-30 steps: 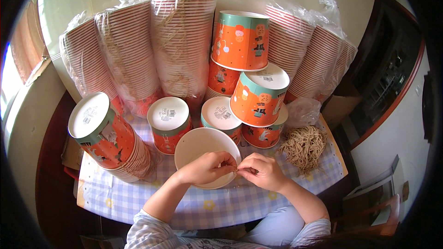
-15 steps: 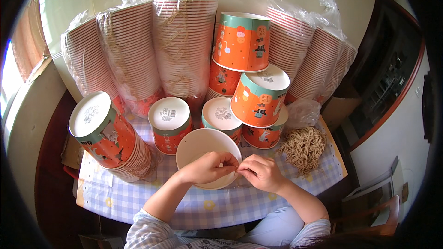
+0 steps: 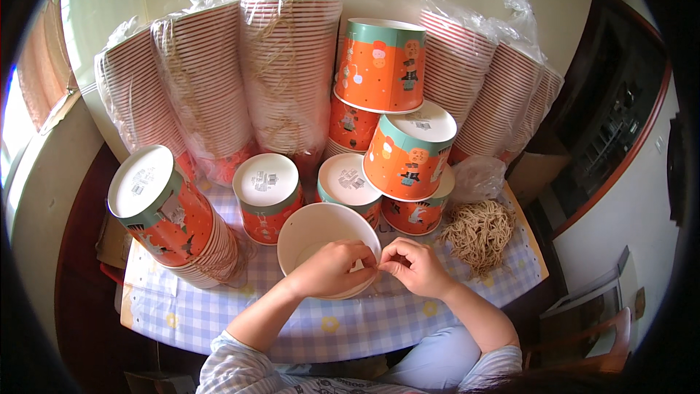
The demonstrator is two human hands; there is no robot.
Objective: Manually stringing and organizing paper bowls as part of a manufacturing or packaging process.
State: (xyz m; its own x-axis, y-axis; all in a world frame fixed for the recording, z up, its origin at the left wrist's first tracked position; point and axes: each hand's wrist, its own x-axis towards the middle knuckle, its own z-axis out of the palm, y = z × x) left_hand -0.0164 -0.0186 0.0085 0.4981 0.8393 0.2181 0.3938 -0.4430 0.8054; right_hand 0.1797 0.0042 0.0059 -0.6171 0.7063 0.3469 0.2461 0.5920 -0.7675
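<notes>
An open white paper bucket [image 3: 313, 237] stands mouth up in front of me, with a small dark hole near its rim. My left hand [image 3: 337, 266] reaches over its mouth, thumb and fingers pinched at the right side of the rim. Just outside that rim my right hand [image 3: 412, 266] is closed in a pinch, its fingertips almost touching the left ones. Between the fingertips runs a thin tan cord, mostly hidden by the fingers. A tangled heap of similar tan cords [image 3: 477, 237] lies right of my right hand.
Upside-down orange and green paper buckets [image 3: 268, 197] stand behind the open one, some piled up [image 3: 380, 66]. At left leans a nested stack [image 3: 157, 204]. Tall plastic-wrapped bucket stacks [image 3: 292, 73] line the back. A checked cloth [image 3: 292, 332] covers the table; a crumpled clear bag [image 3: 477, 177] lies behind the cords.
My fingertips have drawn slightly apart at the bucket's rim, and the right hand's fingers have shifted up a little. The bucket and everything around it stay in place.
</notes>
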